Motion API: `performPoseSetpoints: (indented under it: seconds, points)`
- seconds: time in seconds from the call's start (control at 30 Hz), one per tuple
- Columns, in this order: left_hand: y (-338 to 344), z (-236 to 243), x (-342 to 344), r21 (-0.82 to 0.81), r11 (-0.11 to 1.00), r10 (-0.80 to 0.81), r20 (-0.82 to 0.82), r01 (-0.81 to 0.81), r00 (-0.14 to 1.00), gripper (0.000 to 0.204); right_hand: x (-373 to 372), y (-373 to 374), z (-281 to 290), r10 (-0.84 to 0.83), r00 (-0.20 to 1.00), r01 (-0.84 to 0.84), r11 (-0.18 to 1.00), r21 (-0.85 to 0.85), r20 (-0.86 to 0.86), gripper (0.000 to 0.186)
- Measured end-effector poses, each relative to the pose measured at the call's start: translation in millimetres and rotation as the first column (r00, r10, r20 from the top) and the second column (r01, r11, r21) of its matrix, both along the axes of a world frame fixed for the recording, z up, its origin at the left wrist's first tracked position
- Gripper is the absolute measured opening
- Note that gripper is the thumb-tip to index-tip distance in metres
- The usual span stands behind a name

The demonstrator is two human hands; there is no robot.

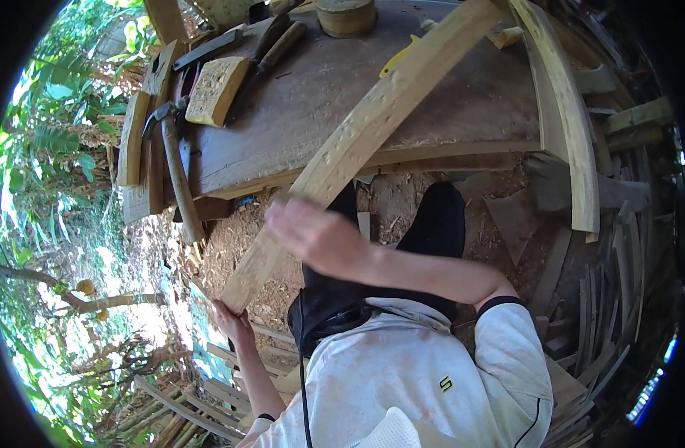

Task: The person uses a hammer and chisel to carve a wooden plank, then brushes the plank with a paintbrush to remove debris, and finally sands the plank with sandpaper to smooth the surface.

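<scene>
A long wooden plank (391, 112) with a pitted surface slants from the far right of the workbench down toward my left side, passing over the bench's near edge. My left hand (234, 322) is closed round its near lower end. Across the plank, farther up, lies my right hand (312, 235), smeared by motion; whether anything is under its fingers cannot be made out. Partly hidden behind the plank, a yellow object (399, 58) lies on the bench.
On the workbench (283, 119) are a hammer (177, 160), a rough wood block (217, 91), wood-handled tools (281, 46) and a round wooden piece (346, 18). A curved board (574, 127) hangs over the right edge. Wood strips (619, 261) are piled at right; shavings cover the ground.
</scene>
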State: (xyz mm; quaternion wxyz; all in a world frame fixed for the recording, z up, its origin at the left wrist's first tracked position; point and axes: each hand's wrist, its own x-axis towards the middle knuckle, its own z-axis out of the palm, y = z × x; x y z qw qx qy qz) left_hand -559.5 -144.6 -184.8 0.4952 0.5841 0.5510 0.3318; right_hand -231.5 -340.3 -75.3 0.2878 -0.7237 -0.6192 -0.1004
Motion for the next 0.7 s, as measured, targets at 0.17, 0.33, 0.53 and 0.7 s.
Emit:
performPoseSetpoints:
  seconds: [0.17, 0.33, 0.53, 0.7]
  points:
    - [3.7, 22.7, 16.8, -0.22, 0.972, 0.123, 0.155, -0.087, 0.98, 0.051, 83.1, -39.8, 16.7, -0.369, 0.929, 0.369, 0.921, 0.12, -0.028, 0.042]
    - [-17.8, 9.6, 12.1, -0.211, 0.975, 0.113, 0.199, -0.07, 0.973, 0.052, 48.0, -19.2, 3.0, -0.435, 0.892, 0.451, 0.874, 0.182, -0.123, 0.041]
    - [-40.5, 17.4, 25.9, -0.335, 0.935, 0.195, 0.217, -0.115, 0.957, 0.046, -70.0, 29.8, -38.1, -0.038, 0.988, 0.05, 0.995, 0.082, -0.15, 0.046]
    - [-67.4, 30.5, 73.2, -0.441, 0.89, 0.247, 0.243, -0.12, 0.938, 0.043, -128.2, 44.2, -52.1, 0.105, 0.992, -0.114, 0.983, -0.145, -0.071, 0.046]
